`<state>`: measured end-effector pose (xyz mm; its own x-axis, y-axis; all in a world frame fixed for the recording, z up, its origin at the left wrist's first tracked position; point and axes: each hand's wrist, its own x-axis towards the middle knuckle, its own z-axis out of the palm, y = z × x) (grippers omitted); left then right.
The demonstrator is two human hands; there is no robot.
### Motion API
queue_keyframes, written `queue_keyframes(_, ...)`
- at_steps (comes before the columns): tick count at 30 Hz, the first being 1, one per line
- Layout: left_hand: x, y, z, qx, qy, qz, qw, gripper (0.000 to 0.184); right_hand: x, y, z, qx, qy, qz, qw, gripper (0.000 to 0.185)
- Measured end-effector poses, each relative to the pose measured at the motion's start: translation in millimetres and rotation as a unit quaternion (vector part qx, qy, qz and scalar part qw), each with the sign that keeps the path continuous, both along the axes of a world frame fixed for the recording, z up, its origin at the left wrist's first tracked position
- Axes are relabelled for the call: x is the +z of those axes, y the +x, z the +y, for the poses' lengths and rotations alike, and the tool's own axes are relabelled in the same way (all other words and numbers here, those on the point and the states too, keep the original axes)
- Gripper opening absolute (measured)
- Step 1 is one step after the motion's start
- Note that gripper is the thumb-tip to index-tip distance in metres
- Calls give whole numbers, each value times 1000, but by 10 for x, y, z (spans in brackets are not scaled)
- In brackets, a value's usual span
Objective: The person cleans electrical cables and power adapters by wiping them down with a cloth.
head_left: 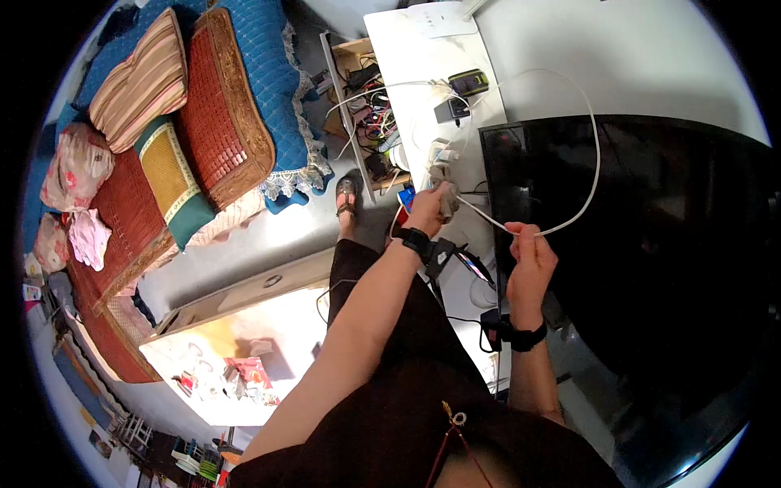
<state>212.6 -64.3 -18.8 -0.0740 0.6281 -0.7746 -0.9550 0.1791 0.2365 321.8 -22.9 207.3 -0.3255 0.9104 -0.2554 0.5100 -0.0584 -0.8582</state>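
A white cable (pixel 596 163) runs between my two hands and then loops in a wide arc over the dark screen and back to the white tabletop (pixel 419 61). My left hand (pixel 426 213) is closed round a greyish crumpled cloth (pixel 447 200), and the cable comes out of its right side. To the right, my right hand (pixel 531 256) pinches the cable between thumb and fingers, with a short stretch of it drawn between the hands. Beyond the cloth, a small black adapter (pixel 451 111) and a green-and-black device (pixel 469 82) lie on the tabletop.
A large black television screen (pixel 651 244) fills the right side. Left of the tabletop, an open drawer (pixel 364 159) holds tangled wires. A bed with a blue quilt (pixel 259 89) and cushions stands farther left. A second white surface (pixel 301 358) at lower left carries small items.
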Motion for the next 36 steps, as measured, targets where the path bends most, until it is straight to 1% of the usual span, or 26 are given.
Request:
queue_keyframes(1, -50, -32, -71, -1, -1, -2, 1000, 26, 5, 0, 32, -1, -1, -2, 1000, 24)
queue_keyframes(3, 1, -165, -218, -48, -57, 38, 996, 32, 30, -24, 98, -59, -19, 55, 997, 18)
queue_keyframes(4, 68, -184, -326, 11, 27, 24, 999, 36, 37, -41, 111, -63, -18, 56, 996, 18)
queue_keyframes(6, 394, -238, -422, 73, -6, 14, 997, 35, 55, -59, 126, -80, 3, 62, 995, 10)
queue_keyframes(7, 524, -246, -468, 69, -4, 13, 998, 35, 29, -31, 139, -83, 5, 61, 995, 10)
queue_keyframes(9, 806, -238, -529, 83, 40, 109, 990, 30, -31, 40, 156, -20, 17, 22, 999, 8)
queue_keyframes(10, 977, -223, -545, 78, 44, 108, 990, 30, -22, 45, 148, -25, 20, 21, 999, 8)
queue_keyframes(12, 1393, -222, -548, -44, 50, 166, 984, 24, 26, -27, 90, 7, -17, 23, 1000, 4)
queue_keyframes(13, 1485, -184, -525, -45, 53, 168, 983, 24, 37, -46, 72, 11, -24, 38, 999, 8)
queue_keyframes(15, 1637, -90, -446, -79, 127, 247, 957, 20, 134, -99, 75, 21, -27, 49, 998, 11)
queue_keyframes(16, 1708, -81, -416, -79, 130, 249, 957, 20, 173, -120, 79, 32, -31, 57, 997, 14)
queue_keyframes(18, 1864, -88, -340, -75, 182, 340, 919, 20, 195, -145, 75, 36, -15, 63, 997, 15)
queue_keyframes(19, 1944, -104, -293, -62, 196, 358, 911, 20, 203, -151, 75, 41, -3, 68, 997, 16)
queue_keyframes(22, 1978, -158, -268, -71, 198, 372, 904, 21, 291, -151, 128, 18, -50, 130, 990, 13)
queue_keyframes(23, 1975, -171, -268, -71, 198, 373, 904, 21, 317, -149, 164, 18, -50, 132, 990, 13)
queue_keyframes(25, 1952, -188, -266, -95, 200, 434, 873, 22, 345, -139, 250, 19, -13, 68, 997, 11)
queue_keyframes(26, 1949, -179, -258, -96, 201, 435, 873, 22, 346, -124, 267, 18, -13, 69, 997, 11)
queue_keyframes(28, 1958, -153, -205, -90, 209, 462, 857, 25, 323, -137, 300, 56, 26, 16, 998, 10)
queue_keyframes(29, 2040, -158, -147, -84, 213, 478, 848, 27, 300, -167, 290, 58, 26, 21, 998, 10)
queue_keyframes(30, 2130, -161, -109, -95, 198, 490, 843, 28, 277, -196, 260, 58, 57, 45, 996, 10)
queue_keyframes(31, 2098, -117, -57, -72, 201, 478, 852, 28, 265, -223, 234, 56, 88, 69, 992, 10)
queue_keyframes(32, 2031, -88, -29, -50, 205, 464, 860, 27, 283, -243, 215, 58, 88, 74, 992, 10)
queue_keyframes(33, 1958, -95, -39, -50, 204, 468, 858, 27, 328, -258, 201, 39, 40, 87, 995, 9)
queue_keyframes(34, 1886, -103, -41, -98, 201, 452, 864, 24, 372, -277, 204, 20, -7, 100, 995, 7)
queue_keyframes(35, 1811, -109, -35, -147, 199, 434, 866, 25, 414, -299, 219, 20, -5, 104, 994, 7)
queue_keyframes(36, 1741, -105, -27, -148, 200, 437, 865, 25, 461, -315, 232, 21, 32, 91, 995, 7)
